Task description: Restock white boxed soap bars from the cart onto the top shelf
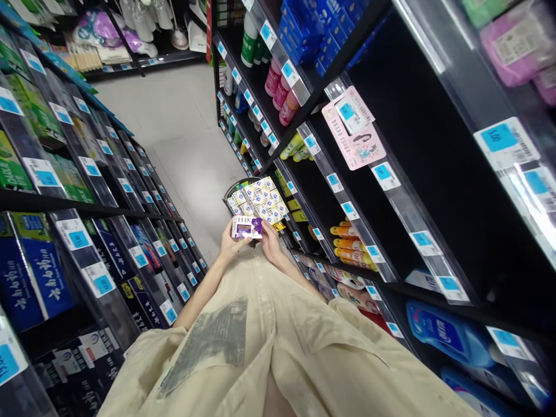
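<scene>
Between both my hands is a white and purple LUX soap box [247, 227], its printed front turned up toward me. My left hand [230, 243] grips its left end, with the thumb along the lower edge. The right end is held by my right hand [270, 240], fingers closed around the corner. Just beyond the box stands a dark basket [230, 192] packed with rows of small white and yellow boxes [266, 197] bearing purple marks. Some green packaging shows at the basket's far side.
Shelves with price tags line both sides of a narrow aisle floor [174, 127]. Toothpaste boxes [56, 278] fill the left shelves. On the right are pink bottles [282, 95], orange-yellow packs [354, 246], blue detergent bottles [447, 333] and a pink hanging sign [354, 136].
</scene>
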A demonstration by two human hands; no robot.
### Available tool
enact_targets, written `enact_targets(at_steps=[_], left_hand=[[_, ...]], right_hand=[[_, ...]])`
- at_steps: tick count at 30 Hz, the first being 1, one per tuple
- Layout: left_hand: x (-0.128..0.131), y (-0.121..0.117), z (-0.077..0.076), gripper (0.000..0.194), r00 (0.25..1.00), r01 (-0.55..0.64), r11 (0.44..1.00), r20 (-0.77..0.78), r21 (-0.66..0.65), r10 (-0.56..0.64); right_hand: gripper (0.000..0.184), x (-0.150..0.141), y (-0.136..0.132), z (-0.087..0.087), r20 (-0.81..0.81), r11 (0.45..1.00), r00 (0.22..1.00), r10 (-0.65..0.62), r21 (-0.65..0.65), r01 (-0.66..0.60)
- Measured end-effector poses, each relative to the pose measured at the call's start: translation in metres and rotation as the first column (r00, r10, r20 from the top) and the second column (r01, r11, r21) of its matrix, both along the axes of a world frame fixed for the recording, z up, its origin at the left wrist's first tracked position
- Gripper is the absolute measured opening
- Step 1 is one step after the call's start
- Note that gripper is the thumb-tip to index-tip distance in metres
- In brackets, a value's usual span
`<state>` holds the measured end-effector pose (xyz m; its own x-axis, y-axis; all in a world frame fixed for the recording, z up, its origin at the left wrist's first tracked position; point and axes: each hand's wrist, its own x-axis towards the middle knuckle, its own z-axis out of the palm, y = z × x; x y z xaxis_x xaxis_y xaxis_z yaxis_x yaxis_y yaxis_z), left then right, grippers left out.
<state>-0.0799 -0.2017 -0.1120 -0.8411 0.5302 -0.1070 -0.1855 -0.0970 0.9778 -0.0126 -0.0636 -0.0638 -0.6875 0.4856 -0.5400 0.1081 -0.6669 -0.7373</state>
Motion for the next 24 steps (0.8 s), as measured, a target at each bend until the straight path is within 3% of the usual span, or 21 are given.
enact_targets(at_steps=[5,10,16,21,24], left_hand=[[0.011,0.032,0.007,0.100,0.999,0.035,0.998,0.002,0.055,-0.035],[0.035,0.077,0.019,0.121,0.989,0.117,0.990,-0.096,0.084,-0.109],[0.059,0.127,0.032,0.107,0.972,0.203,0.977,-0.132,0.068,-0.193],[0.070,0.165,0.037,0.113,0.939,0.343,0.938,-0.048,0.054,-0.341],[0.066,0.184,0.041,0.095,0.878,0.479,0.878,0.011,-0.008,-0.479]], right_hand=[[0.031,0.019,0.033,0.011,-0.056,0.999,0.998,-0.019,0.036,0.021],[0.030,0.043,0.079,0.015,-0.055,0.984,0.995,-0.087,0.149,0.095],[0.028,0.072,0.126,0.016,-0.054,0.941,0.984,-0.167,0.289,0.176],[0.023,0.100,0.154,0.022,-0.098,0.869,0.931,-0.351,0.337,0.362],[0.019,0.117,0.170,0.027,-0.154,0.794,0.874,-0.461,0.368,0.484]])
